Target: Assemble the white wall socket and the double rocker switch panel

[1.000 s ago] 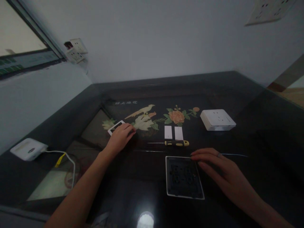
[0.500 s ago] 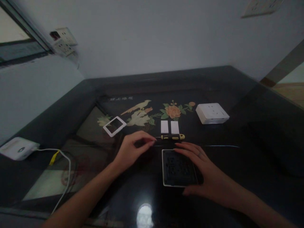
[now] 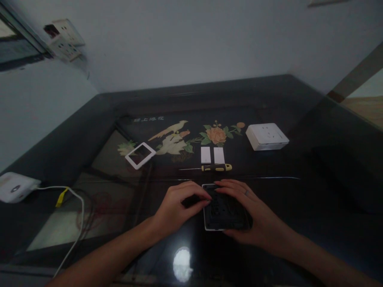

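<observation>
A wall socket panel (image 3: 226,217) lies on the dark table, its black back facing up inside a white rim. My right hand (image 3: 257,213), with a ring on one finger, spans the panel's right side and grips it between thumb and fingers. At the panel's left part, my left hand (image 3: 182,203) holds thumb and forefinger in a pinch over the black back; anything between those fingertips is too small to make out. Beyond the panel lies a black-and-yellow screwdriver (image 3: 216,168), its shaft pointing left. Two small white rectangular pieces (image 3: 205,155) sit just behind it.
A white square frame (image 3: 130,160) lies at the left on the glossy table (image 3: 269,255). At the back right stands a boxy white socket (image 3: 267,137). A white device (image 3: 18,187) with a white cable (image 3: 83,211) is at the far left. Wall sockets (image 3: 67,40) are upper left.
My left hand has moved right and nearer, from beside the screwdriver's tip to the panel's back. My right hand still holds the panel. The view has tilted slightly downward.
</observation>
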Tool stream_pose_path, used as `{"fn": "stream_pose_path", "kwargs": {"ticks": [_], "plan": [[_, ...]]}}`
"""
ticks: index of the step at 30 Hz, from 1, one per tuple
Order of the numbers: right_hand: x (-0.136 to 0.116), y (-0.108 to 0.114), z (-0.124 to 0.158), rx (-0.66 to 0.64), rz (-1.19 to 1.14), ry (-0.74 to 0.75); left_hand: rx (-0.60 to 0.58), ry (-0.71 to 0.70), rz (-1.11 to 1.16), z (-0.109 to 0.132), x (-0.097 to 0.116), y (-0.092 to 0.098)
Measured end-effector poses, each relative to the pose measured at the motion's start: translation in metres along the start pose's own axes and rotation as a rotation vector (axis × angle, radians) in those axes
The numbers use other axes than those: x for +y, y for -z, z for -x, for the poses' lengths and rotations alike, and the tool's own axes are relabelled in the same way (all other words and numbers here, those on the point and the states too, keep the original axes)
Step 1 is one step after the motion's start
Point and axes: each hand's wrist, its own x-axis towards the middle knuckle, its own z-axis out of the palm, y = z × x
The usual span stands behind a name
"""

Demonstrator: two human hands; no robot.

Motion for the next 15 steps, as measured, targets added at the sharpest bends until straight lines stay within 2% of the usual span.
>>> {"fn": "stream_pose_path", "kwargs": {"ticks": [15], "plan": [[-0.0032,0.0012,-0.0050,-0.073,0.076,0.024,-0.011,0.062,0.012,0.0017,-0.0016,-0.0032]]}}
